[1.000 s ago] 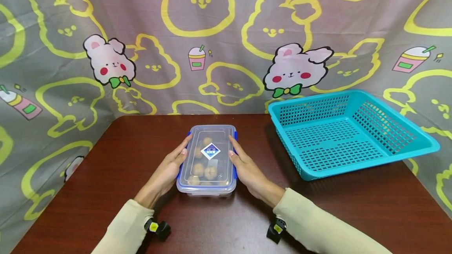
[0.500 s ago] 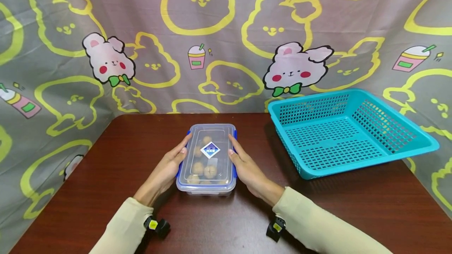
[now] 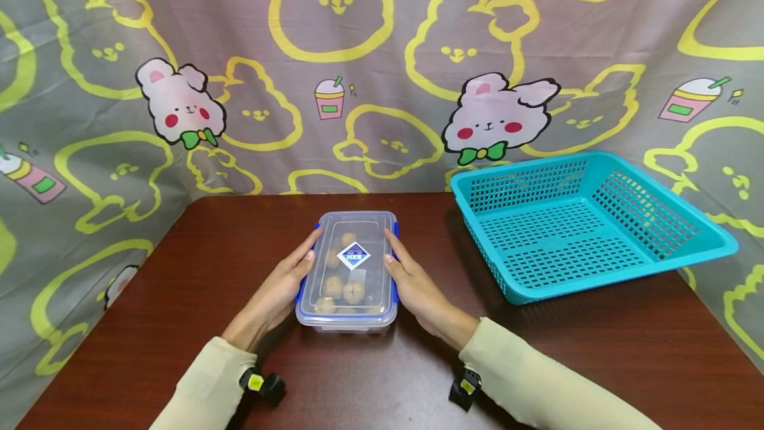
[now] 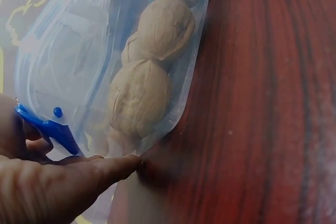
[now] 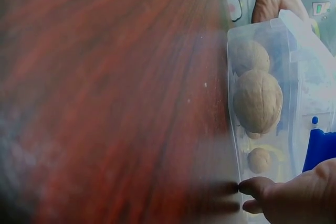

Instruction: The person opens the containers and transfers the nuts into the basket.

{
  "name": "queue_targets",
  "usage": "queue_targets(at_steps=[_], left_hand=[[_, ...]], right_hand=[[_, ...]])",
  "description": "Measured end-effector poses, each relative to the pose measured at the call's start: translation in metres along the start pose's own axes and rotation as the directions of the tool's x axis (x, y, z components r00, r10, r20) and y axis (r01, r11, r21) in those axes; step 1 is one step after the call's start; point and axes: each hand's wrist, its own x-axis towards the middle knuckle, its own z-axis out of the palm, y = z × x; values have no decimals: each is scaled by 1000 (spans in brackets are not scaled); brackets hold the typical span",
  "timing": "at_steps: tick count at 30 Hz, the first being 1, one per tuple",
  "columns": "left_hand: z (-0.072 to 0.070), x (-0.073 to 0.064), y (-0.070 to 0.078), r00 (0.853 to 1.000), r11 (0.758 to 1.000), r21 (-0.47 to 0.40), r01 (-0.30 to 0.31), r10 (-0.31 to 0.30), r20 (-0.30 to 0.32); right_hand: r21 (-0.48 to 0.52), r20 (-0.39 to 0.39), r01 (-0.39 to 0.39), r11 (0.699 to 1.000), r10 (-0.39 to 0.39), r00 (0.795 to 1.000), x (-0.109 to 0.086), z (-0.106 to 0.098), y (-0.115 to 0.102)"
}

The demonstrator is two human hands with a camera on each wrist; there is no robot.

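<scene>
A clear plastic food container with blue side latches and a diamond-shaped label on its lid rests on the table. Through its walls I see several walnuts, bunched mostly at the near end and along the left. On the container's left side lies my left hand, its fingers extended along the wall and latch. My right hand mirrors it on the opposite side, thumb near the lid's edge. In the right wrist view, fingertips of that hand touch the wall low down, below a blue latch. The lid looks shut down.
A turquoise perforated plastic basket stands at the back right of the dark red-brown table. Behind the table hangs a cloth printed with rabbits. Each wrist wears a black strap with a small camera.
Both hands and the container stay where they are. Only the head view shifts very slightly.
</scene>
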Motion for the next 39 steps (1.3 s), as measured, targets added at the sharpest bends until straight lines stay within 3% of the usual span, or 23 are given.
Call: queue_targets(at_steps=[8,15,23,39], left_hand=[[-2,-1,0,998,999,-30,26,-25,63],[-4,-3,0,1000,999,33,-6,6,10],[-7,-2,3,1000,996,84,-24,24,-5],[-10,-1,5,998,993,116,-36,43,-56]], right_hand=[[-11,12,-23,1000,23,1000,0,-1,-1],[-25,16,-29,999,30,999,-1,1,-2],[-36,25,-24,999,25,999,-1,0,-5],[-43,2,-6,999,6,1000,2,-3,-2]])
